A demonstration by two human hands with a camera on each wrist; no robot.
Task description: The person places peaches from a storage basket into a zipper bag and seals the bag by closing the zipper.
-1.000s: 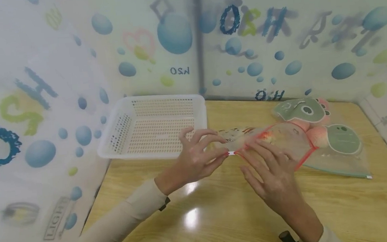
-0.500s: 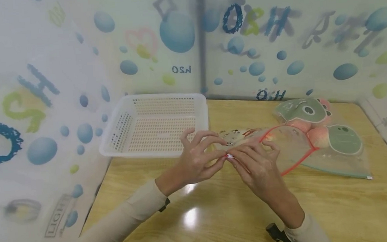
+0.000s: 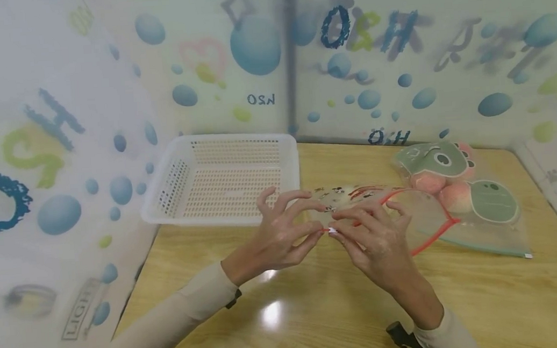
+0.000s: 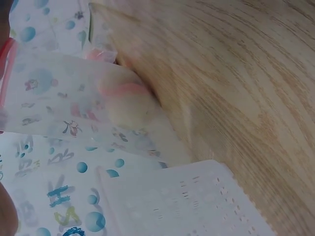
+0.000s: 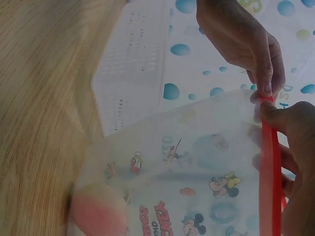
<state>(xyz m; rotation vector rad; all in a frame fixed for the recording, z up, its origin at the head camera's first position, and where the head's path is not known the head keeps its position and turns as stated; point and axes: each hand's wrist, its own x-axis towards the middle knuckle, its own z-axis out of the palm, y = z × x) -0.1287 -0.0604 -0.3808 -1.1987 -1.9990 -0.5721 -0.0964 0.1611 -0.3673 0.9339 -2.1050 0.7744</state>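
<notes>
A translucent zip bag (image 5: 182, 162) with cartoon mouse prints and a red zip edge is held up by both hands. My left hand (image 3: 278, 233) pinches the zip's end corner between thumb and fingertip, its other fingers raised. Right beside it, my right hand (image 3: 375, 240) pinches the zip at the small white slider (image 3: 332, 230). In the right wrist view, the red zip strip (image 5: 269, 162) runs down past the right thumb. A peach (image 5: 98, 211) shows through the film low in the bag. The red zip edge gapes apart farther along, right of my right hand.
A white perforated basket (image 3: 223, 219) stands at the back left of the wooden table (image 3: 308, 317). At the back right lies another clear zip bag (image 3: 486, 237) with a green zip, green cartoon prints and peaches (image 3: 456, 197) inside. Printed walls (image 3: 378, 70) border the table.
My right hand has moved left along the red zip to the white slider, its fingers going from spread to pinching. The left hand keeps its pinch at the zip's end.
</notes>
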